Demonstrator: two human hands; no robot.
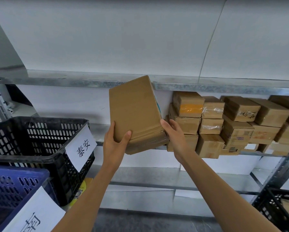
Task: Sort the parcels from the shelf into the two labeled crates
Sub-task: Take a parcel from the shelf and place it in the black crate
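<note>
Head view: I am holding a flat brown parcel (135,111) up in front of the shelf (240,88), tilted with its plain face toward me. As I judge it, I am turning it to find the address before choosing a crate. My left hand (117,139) is gripping the lower left corner, thumb across the front and fingers hidden behind. My right hand (173,136) is bracing the lower right edge with the thumb on the corner and the fingers looking nearly straight, so it is steadying the parcel, not clasping it. The hands are sitting apart, one on each side of the parcel. Just beyond my right hand, the stack (232,124) of boxes is waiting on the shelf. Left of my left hand, the black crate (31,131) is showing its label (81,146). Nearer me, the blue crate (15,186) is carrying a second label (35,215), cut off by the frame edge. Both crates are standing close on that side, likely so a drop needs only a short swing.
</note>
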